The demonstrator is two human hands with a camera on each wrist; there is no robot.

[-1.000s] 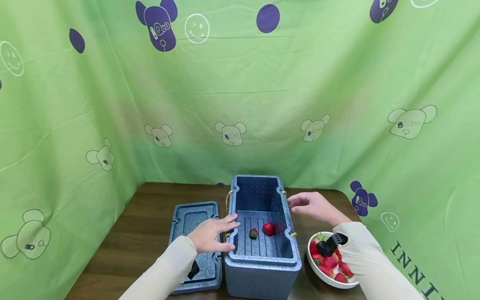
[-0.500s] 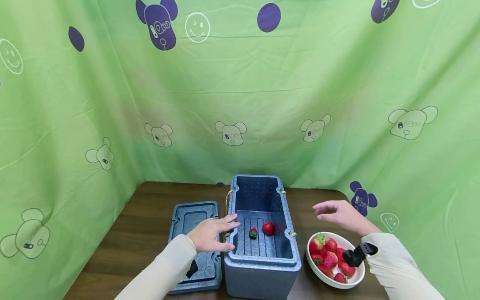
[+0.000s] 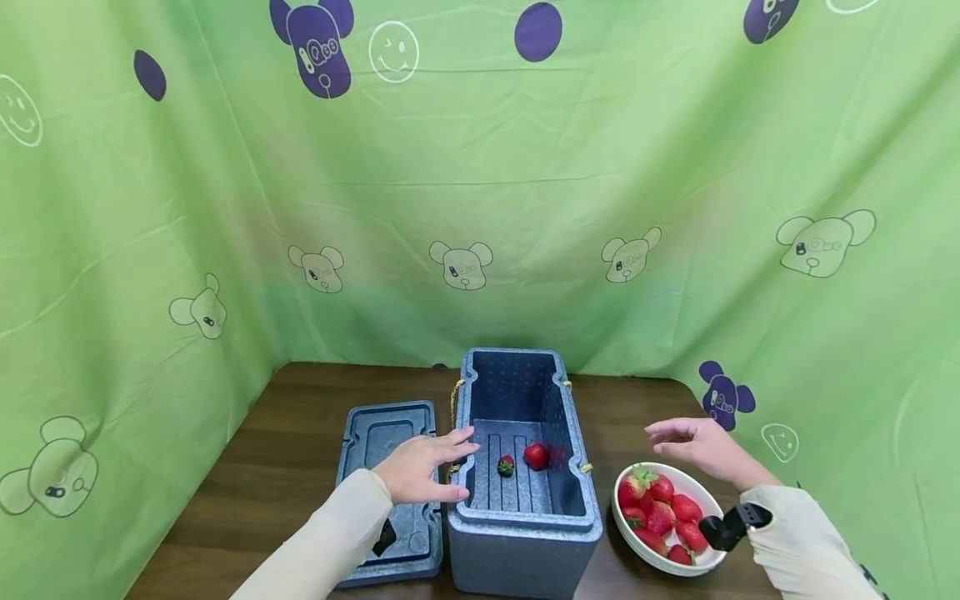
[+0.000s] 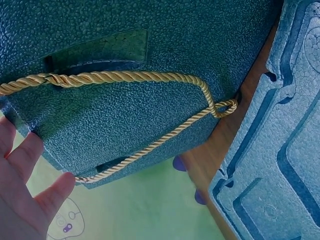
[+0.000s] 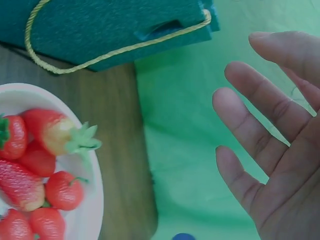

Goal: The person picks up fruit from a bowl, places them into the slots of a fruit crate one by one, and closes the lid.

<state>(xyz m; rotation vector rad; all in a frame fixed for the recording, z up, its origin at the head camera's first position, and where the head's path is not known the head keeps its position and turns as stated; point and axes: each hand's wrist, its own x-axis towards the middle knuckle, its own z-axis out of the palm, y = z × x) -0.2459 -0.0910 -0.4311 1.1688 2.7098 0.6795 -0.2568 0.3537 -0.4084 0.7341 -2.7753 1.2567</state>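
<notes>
In the head view a blue-grey foam box stands uncovered, a green-capped strawberry and a rounder red one on its ribbed floor. My left hand rests on the box's left rim with fingers spread; the left wrist view shows its fingertips at the edge. Nothing is held in my right hand, which hovers behind a white bowl piled with several strawberries. In the right wrist view its fingers are loosely extended, apart from the bowl.
The matching foam lid lies left of the box, partly under my left forearm. Yellow rope loops along the box's side. A green printed cloth hangs around the wooden table.
My right hand has moved right and towards me, away from the box's right side to just behind the bowl. My left hand and the strawberries in the box have stayed put.
</notes>
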